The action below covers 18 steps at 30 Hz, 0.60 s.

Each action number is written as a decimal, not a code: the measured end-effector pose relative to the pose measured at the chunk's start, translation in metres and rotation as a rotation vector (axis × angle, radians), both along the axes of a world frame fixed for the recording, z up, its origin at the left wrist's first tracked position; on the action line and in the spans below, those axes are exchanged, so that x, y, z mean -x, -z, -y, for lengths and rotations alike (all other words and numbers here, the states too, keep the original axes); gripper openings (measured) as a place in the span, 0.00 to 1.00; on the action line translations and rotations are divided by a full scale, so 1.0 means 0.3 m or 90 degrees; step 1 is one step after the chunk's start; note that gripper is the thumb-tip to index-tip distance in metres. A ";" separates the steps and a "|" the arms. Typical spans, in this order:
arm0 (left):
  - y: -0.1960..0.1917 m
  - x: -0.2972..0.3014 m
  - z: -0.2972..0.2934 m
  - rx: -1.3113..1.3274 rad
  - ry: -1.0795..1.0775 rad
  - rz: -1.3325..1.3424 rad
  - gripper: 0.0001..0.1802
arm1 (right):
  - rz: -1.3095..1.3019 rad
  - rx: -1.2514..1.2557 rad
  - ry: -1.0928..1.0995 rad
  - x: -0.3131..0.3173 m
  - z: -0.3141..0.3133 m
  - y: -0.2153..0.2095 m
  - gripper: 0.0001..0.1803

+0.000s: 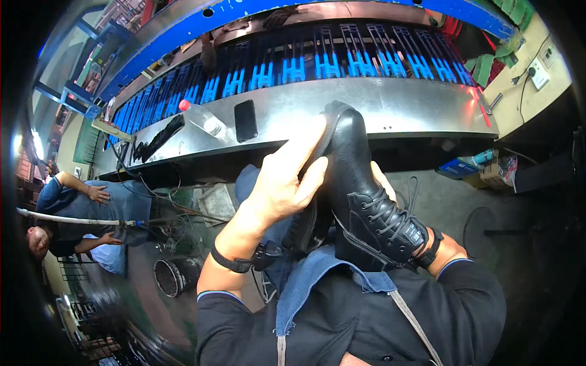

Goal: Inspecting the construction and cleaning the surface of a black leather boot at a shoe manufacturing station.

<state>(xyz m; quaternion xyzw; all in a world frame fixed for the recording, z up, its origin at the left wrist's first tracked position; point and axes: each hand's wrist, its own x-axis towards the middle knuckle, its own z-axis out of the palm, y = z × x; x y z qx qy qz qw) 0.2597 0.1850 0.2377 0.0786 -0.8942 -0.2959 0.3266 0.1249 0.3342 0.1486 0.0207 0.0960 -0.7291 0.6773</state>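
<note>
Near: two bare hands, the left hand (pixel 278 183) and right hand (pixel 383 180), with at least one black leather lace-up boot (pixel 351 146). Far left: one black rectangular phone (pixel 246 121) and one clear, red-capped plastic bottle (pixel 210 124). Left: one blue-clad co-worker (pixel 122 210).

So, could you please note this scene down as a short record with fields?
left hand: at the front part of a black boot
right hand: mostly hidden behind the boot, some fingers showing
boot: laced, toe pointing away from the wearer's body
bench: metal, with a phone and a red-capped bottle on it
nearby: a co-worker at the left
</note>
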 end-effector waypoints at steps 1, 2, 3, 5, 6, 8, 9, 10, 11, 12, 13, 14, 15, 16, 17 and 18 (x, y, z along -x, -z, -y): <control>0.001 -0.005 -0.003 -0.002 -0.001 0.006 0.30 | 0.011 0.021 -0.012 -0.002 -0.002 0.010 0.34; 0.000 -0.007 -0.004 -0.007 -0.004 0.005 0.30 | 0.010 0.016 -0.015 -0.002 0.002 0.020 0.34; -0.002 -0.005 -0.003 0.002 0.000 0.008 0.31 | 0.031 0.003 -0.021 0.002 0.006 0.027 0.34; 0.000 -0.004 -0.005 0.006 0.002 0.005 0.32 | 0.048 -0.015 -0.028 0.010 0.003 0.033 0.33; 0.003 -0.004 -0.007 0.000 0.002 0.013 0.32 | 0.075 0.008 -0.037 0.015 0.000 0.034 0.33; 0.001 -0.003 -0.011 -0.011 0.001 0.015 0.33 | 0.097 0.026 -0.048 0.023 -0.004 0.031 0.33; 0.001 -0.008 -0.012 -0.011 0.001 0.018 0.34 | 0.068 0.026 -0.033 0.016 -0.002 0.030 0.33; 0.002 -0.012 -0.013 -0.011 0.001 0.020 0.35 | 0.038 0.027 -0.019 0.012 0.000 0.031 0.34; 0.004 -0.015 -0.015 -0.021 -0.003 0.018 0.35 | 0.037 0.017 -0.024 0.011 0.001 0.035 0.34; 0.000 -0.016 -0.020 -0.036 -0.007 0.027 0.35 | -0.127 -0.029 -0.006 0.013 0.005 0.040 0.34; 0.001 -0.016 -0.023 -0.052 -0.011 0.037 0.36 | -0.291 -0.075 0.011 0.016 0.008 0.047 0.35; 0.019 -0.013 -0.023 -0.044 -0.006 0.026 0.37 | -0.293 -0.078 0.005 0.020 0.007 0.060 0.35; 0.023 -0.012 -0.030 -0.048 -0.009 0.024 0.37 | -0.155 -0.048 -0.022 0.026 0.005 0.073 0.35; 0.027 -0.012 -0.037 -0.061 -0.007 0.027 0.38 | -0.016 -0.020 -0.048 0.029 0.002 0.082 0.35; 0.031 -0.014 -0.044 -0.075 -0.005 0.030 0.39 | -0.017 -0.025 -0.051 0.030 -0.001 0.088 0.35; 0.034 -0.017 -0.048 -0.079 -0.016 0.068 0.40 | 0.015 -0.014 -0.049 0.030 -0.002 0.090 0.33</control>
